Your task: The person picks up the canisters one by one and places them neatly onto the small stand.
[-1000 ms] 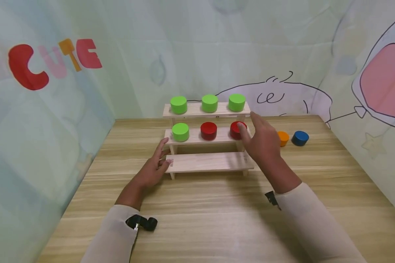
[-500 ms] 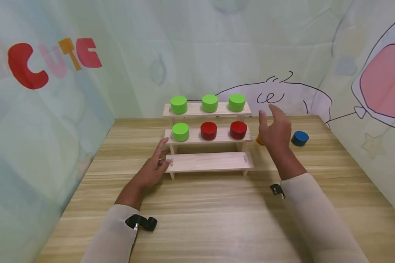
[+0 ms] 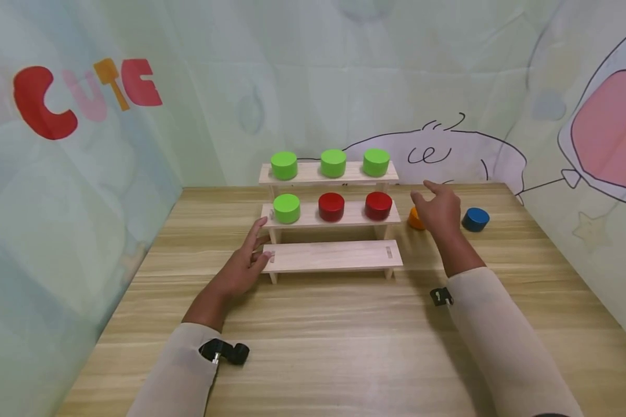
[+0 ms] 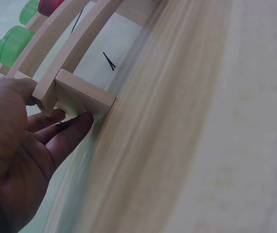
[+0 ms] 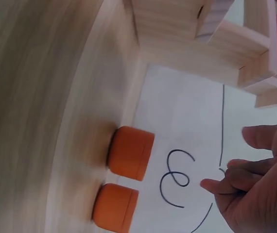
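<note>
A three-tier wooden stand point(image 3: 328, 256) carries green round blocks point(image 3: 333, 163) on its top board. One green block point(image 3: 286, 208) and two red blocks point(image 3: 331, 207) sit on the middle board. My left hand point(image 3: 240, 269) grips the stand's left end, thumb on the lowest board and fingertips against the side support point(image 4: 82, 94). To the right of the stand, my right hand point(image 3: 440, 211) hovers with thumb and fingers apart, holding nothing. An orange block point(image 3: 416, 219) shows beside it; the right wrist view has two orange blocks point(image 5: 131, 153) on the table, the hand apart from them.
A blue round block point(image 3: 475, 219) stands on the wood-grain table point(image 3: 318, 347), right of my right hand. A printed cloth backdrop point(image 3: 214, 116) hangs behind the table and along both sides. Black wrist mounts point(image 3: 224, 351) sit at the sleeves.
My right hand has left the red block at the middle board's right end and moved right, then lowered slightly near the orange blocks. The left hand stays on the stand.
</note>
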{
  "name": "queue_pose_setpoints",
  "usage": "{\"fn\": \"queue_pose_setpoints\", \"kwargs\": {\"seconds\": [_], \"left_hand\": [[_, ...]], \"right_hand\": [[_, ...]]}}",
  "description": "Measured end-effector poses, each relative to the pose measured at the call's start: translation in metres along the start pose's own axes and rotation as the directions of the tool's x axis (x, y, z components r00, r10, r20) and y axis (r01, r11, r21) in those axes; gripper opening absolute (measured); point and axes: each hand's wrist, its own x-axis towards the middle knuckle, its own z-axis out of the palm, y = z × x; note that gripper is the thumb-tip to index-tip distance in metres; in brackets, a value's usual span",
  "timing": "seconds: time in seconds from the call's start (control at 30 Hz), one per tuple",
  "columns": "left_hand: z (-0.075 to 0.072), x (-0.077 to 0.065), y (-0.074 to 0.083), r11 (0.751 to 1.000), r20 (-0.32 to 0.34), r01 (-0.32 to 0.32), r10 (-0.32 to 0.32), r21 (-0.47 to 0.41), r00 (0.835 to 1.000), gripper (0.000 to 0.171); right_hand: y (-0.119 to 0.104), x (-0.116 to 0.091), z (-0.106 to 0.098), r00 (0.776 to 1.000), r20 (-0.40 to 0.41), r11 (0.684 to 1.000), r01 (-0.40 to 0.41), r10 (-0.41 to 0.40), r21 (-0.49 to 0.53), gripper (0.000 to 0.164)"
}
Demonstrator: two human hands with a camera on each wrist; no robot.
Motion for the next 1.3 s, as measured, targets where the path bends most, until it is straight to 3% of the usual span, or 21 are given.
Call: {"fn": "queue_pose_setpoints", "kwargs": {"seconds": [0.3,0.57,1.3], "left_hand": [[0.000,-0.001,0.000,1.000,0.001,0.006,-0.006,0.004,1.000,0.077],[0.000,-0.001,-0.002,1.000,-0.002,0.003,-0.003,0.008,1.000,0.077],[-0.001,-0.001,0.000,1.000,-0.001,-0.003,0.003,0.000,1.000,0.077]], "right_hand": [[0.010,0.014,0.001,0.986,0.144,0.986,-0.058,0.081,-0.156,0.061],[0.016,0.022,0.005,0.963,0.187,0.970,-0.160,0.194,-0.184,0.059],[0.033,0.030,0.004,0.946,0.273,0.950,-0.089,0.175,-0.299,0.050]]}}
